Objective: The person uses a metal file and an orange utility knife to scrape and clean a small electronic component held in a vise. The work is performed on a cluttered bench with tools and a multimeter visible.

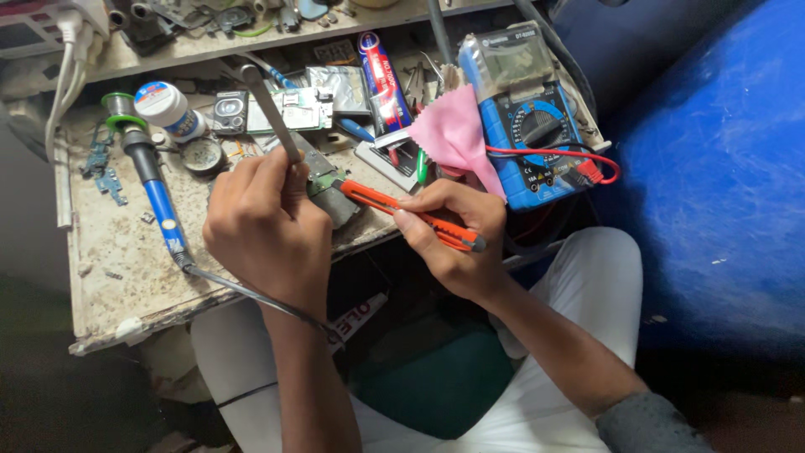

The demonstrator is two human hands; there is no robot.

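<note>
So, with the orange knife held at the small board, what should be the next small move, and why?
Probably a short, light scrape. The right hand holds the orange utility knife with its tip at the small green board, and the left hand pins that board with a metal tool.

Left hand (264, 226) is closed in a fist, back of hand up, forearm running down toward the near edge. Right hand (457, 235) is curled in a pinching grip, thumb forward, wrist bent left, forearm angling near and right into a grey cuff.
</note>
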